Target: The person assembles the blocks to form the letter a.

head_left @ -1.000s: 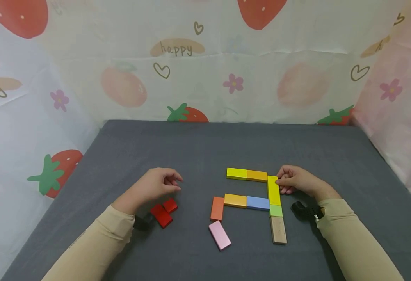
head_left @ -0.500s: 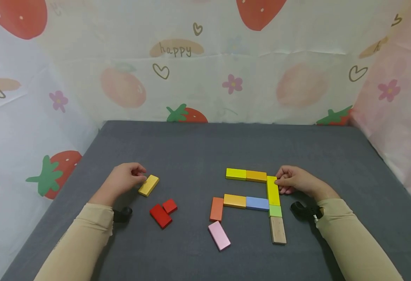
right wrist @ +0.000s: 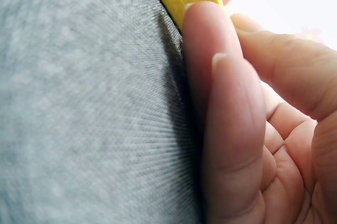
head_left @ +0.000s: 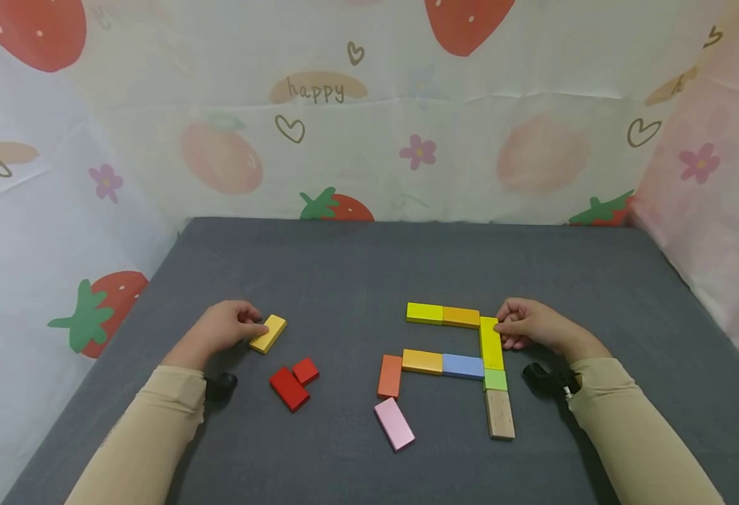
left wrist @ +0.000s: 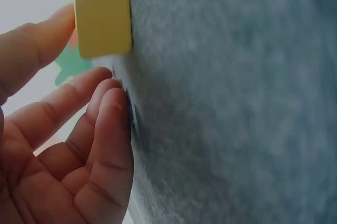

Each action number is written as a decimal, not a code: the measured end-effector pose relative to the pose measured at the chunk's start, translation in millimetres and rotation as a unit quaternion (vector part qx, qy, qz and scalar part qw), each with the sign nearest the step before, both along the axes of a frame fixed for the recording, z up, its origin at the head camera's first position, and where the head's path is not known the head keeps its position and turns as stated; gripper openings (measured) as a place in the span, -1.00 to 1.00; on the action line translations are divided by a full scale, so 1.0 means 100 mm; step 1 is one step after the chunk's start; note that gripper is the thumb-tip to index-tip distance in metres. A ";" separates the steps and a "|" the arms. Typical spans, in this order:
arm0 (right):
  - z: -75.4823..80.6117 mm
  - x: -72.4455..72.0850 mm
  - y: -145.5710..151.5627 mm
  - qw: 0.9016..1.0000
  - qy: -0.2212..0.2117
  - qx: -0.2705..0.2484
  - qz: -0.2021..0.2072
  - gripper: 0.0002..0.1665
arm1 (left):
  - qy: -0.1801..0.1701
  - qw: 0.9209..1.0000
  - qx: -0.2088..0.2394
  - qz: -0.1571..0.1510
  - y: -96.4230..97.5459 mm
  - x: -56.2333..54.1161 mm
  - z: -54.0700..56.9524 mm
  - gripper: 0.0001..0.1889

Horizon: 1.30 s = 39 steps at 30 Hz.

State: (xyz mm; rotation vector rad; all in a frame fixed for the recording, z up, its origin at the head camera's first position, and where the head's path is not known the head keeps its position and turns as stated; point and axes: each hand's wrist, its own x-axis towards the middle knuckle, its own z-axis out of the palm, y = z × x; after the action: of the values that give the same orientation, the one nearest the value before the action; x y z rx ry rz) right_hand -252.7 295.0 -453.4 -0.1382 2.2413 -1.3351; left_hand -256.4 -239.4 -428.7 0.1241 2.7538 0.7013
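At the left of the dark cloth lies a yellow-gold block [head_left: 270, 332]. My left hand [head_left: 222, 328] is beside it, thumb tip on its near edge in the left wrist view, while the other fingers [left wrist: 113, 124] hang loosely bent below the block's end. Just right and in front of it are two red blocks, a longer one [head_left: 290, 389] and a short one [head_left: 306, 370]. My right hand [head_left: 533, 325] rests at the right side of a bright yellow block [head_left: 490, 344]; its thumb lies at the block's edge and its fingertips touch the side.
Joined to that block are an orange block [head_left: 461, 317], a lime block [head_left: 424, 313], a green block [head_left: 496, 379], a wood-coloured block [head_left: 501, 415], a blue block [head_left: 463, 366] and another yellow-orange block [head_left: 422, 361]. A red-orange block [head_left: 390, 376] and a pink block [head_left: 394, 424] follow.
My left hand has moved left, uncovering the yellow-gold block, and then its thumb has come onto that block. The right hand has stayed where it was.
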 end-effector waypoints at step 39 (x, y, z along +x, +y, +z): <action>0.01 -0.02 0.01 1.000 0.001 0.002 -0.002 -0.74 | 0.027 0.995 0.031 -0.094 0.83 0.13 0.37 -0.79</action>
State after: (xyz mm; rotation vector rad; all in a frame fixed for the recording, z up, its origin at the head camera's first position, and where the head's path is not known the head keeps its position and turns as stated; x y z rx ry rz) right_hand -254.4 295.9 -452.3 -0.1348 2.2478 -1.3322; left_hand -243.2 -156.1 -391.3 0.4139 2.7247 0.7416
